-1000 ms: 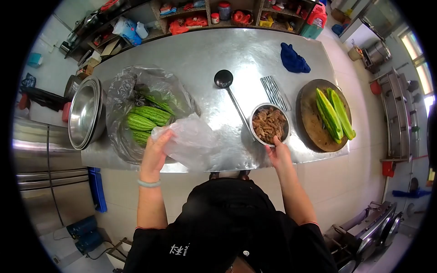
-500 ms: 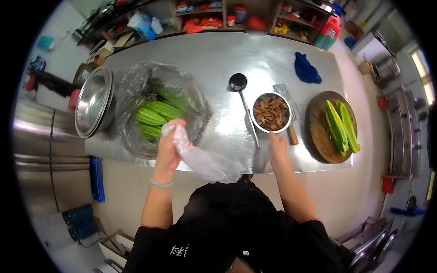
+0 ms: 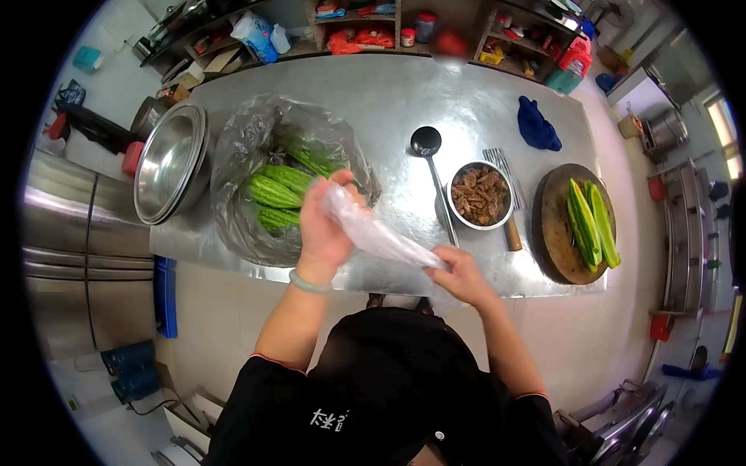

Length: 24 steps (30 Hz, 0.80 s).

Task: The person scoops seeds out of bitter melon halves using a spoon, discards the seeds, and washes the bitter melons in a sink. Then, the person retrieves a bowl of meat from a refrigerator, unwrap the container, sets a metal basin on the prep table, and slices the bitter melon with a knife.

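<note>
Stretched between my hands is a clear plastic bag (image 3: 388, 237). My left hand (image 3: 329, 229) grips its upper left end, beside the bitter melons (image 3: 284, 190) that lie in a large open plastic bag (image 3: 241, 225). The fingers of my right hand (image 3: 464, 276) are closed on the other end, near the table's front edge. Behind and right of that hand stands a white bowl (image 3: 509, 213) of brown meat pieces (image 3: 479, 196). A black ladle (image 3: 427, 142) lies left of the bowl, its handle pointing toward me.
A round cutting board (image 3: 556, 252) with a lengthwise-halved bitter melon (image 3: 588, 225) lies on the right. A cleaver (image 3: 505, 175) rests by the bowl, a blue cloth (image 3: 538, 126) behind it. Steel basins (image 3: 167, 167) stand at the left edge. Shelves (image 3: 353, 23) line the back.
My right hand has left the bowl's side and taken hold of the clear bag's loose end. My left hand has moved right with the bag, now pulled taut. The view has shifted slightly.
</note>
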Motion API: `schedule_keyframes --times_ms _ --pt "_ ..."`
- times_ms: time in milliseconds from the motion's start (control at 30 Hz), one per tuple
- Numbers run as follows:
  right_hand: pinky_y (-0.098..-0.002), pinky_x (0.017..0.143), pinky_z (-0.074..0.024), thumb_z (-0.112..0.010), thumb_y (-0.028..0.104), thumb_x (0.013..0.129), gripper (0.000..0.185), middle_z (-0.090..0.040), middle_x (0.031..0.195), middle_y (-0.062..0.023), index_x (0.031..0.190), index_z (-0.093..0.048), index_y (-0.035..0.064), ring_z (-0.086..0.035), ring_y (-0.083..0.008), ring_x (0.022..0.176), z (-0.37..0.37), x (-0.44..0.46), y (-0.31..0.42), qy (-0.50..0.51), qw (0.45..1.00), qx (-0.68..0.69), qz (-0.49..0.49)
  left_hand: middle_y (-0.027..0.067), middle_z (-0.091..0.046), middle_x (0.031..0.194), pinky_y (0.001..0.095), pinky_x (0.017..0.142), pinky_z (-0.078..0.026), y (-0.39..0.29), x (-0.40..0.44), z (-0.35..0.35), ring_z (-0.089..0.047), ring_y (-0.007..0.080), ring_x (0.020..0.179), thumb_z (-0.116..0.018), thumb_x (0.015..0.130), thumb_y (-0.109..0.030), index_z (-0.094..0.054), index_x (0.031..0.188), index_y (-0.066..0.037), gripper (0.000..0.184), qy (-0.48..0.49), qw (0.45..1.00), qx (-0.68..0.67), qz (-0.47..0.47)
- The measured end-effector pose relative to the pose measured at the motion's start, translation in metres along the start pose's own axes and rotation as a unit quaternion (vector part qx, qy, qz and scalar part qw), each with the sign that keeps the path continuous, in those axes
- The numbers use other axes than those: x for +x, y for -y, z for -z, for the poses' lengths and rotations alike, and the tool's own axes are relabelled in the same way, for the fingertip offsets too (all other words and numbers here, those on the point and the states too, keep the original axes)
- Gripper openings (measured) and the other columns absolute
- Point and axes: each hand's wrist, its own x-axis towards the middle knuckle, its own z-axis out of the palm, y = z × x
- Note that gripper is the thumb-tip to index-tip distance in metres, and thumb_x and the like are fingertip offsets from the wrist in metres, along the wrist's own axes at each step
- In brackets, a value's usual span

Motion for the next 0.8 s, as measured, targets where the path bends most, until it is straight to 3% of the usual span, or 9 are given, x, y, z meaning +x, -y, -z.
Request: schedule_keyframes --times_ms 100,200,267,333,433,533,633,767,800 --pt "-0.0317 0.065 -0.047 -0.062 0.015 0.081 0.035 -0.063 0.08 -0.0112 0.113 -0.058 0.0012 -0.059 -0.0185 0.071 0.01 -0.012 -0.03 -0.089 0.99 0.079 0.08 0.0074 -0.059 0.114 0.0321 0.086 -0.047 -0.008 -0.013 0.028 -0.057 0.0161 0.104 -0.061 0.09 -0.022 -0.055 0.12 -0.005 0.035 -0.122 0.919 0.374 0.036" --pt "-0.0314 0.062 -0.0471 -0.055 0.008 0.084 0.024 -0.063 0.079 -0.0072 0.106 -0.057 -0.0002 -0.06 -0.0167 0.069 0.019 -0.026 -0.042 -0.208 0.95 0.217 -0.083 0.0093 -0.057 0.121 0.0313 0.089 -0.046 -0.008 -0.022 0.05 -0.057 0.0187 0.105 -0.065 0.087 -0.018 -0.053 0.122 -0.003 0.04 -0.161 0.786 0.596 -0.039" --pt "-0.0402 0.062 -0.0497 -0.054 0.008 0.083 0.022 -0.065 0.082 -0.0184 0.104 -0.055 -0.0001 -0.065 -0.031 0.073 0.016 -0.031 -0.052 -0.288 0.949 -0.116 -0.054 0.0156 -0.052 0.128 0.0399 0.099 -0.041 -0.014 -0.029 0.011 -0.052 0.0307 0.116 -0.069 0.08 -0.013 -0.051 0.127 -0.004 0.052 0.003 0.564 0.816 -0.129" --pt "-0.0511 0.072 -0.0484 -0.056 0.008 0.081 0.027 -0.063 0.088 -0.0262 0.107 -0.054 0.0007 -0.061 -0.0441 0.083 0.003 -0.033 -0.028 -0.204 0.935 -0.27 -0.104 0.0143 -0.047 0.134 0.0429 0.104 -0.038 0.002 -0.028 -0.014 -0.05 0.0319 0.119 -0.073 0.076 -0.014 -0.043 0.137 -0.005 0.068 0.182 0.468 0.855 -0.127" --pt "-0.0531 0.08 -0.0475 -0.057 0.009 0.08 0.038 -0.064 0.095 -0.0268 0.117 -0.053 0.0025 -0.061 -0.0459 0.088 -0.021 -0.03 0.005 -0.101 0.97 -0.212 -0.063 0.0146 -0.051 0.131 0.0452 0.108 -0.032 0.038 -0.019 -0.042 -0.052 0.0322 0.117 -0.075 0.072 -0.016 -0.033 0.144 -0.006 0.083 0.389 0.409 0.821 -0.088" --pt "-0.0503 0.079 -0.0491 -0.061 0.018 0.083 0.042 -0.065 0.092 -0.0251 0.121 -0.051 0.0051 -0.063 -0.0422 0.084 -0.013 -0.046 0.047 -0.105 0.99 -0.091 0.013 0.011 -0.067 0.095 0.0438 0.104 -0.036 0.064 0.0 -0.003 -0.062 0.0314 0.095 -0.072 0.068 -0.005 -0.029 0.146 -0.004 0.089 0.359 0.365 0.85 0.124" --pt "-0.0501 0.075 -0.0498 -0.063 0.024 0.081 0.04 -0.065 0.087 -0.0251 0.114 -0.054 0.0036 -0.063 -0.0437 0.082 0.012 -0.08 0.047 -0.118 0.987 -0.109 -0.021 0.0126 -0.062 0.079 0.0402 0.068 -0.049 0.071 0.01 0.014 -0.061 0.0328 0.075 -0.066 0.072 -0.003 -0.05 0.13 -0.012 0.061 0.31 0.5 0.807 0.058" --pt "-0.0452 0.076 -0.0503 -0.063 0.023 0.083 0.035 -0.065 0.09 -0.0214 0.111 -0.056 0.0037 -0.063 -0.0407 0.084 0.036 -0.132 0.009 -0.038 0.981 -0.132 -0.133 0.0089 -0.063 0.078 0.0374 0.066 -0.049 0.099 0.026 -0.047 -0.062 0.028 0.072 -0.072 0.069 -0.007 -0.063 0.11 -0.01 0.043 0.374 0.505 0.778 -0.015" --pt "-0.0422 0.077 -0.0501 -0.062 0.021 0.085 0.028 -0.065 0.09 -0.0167 0.107 -0.058 0.0035 -0.063 -0.0359 0.083 0.031 -0.149 -0.019 -0.114 0.99 -0.086 -0.018 0.0088 -0.065 0.079 0.038 0.067 -0.049 0.112 0.032 -0.063 -0.063 0.0285 0.073 -0.072 0.069 -0.008 -0.064 0.107 -0.011 0.039 0.393 0.505 0.768 0.014"
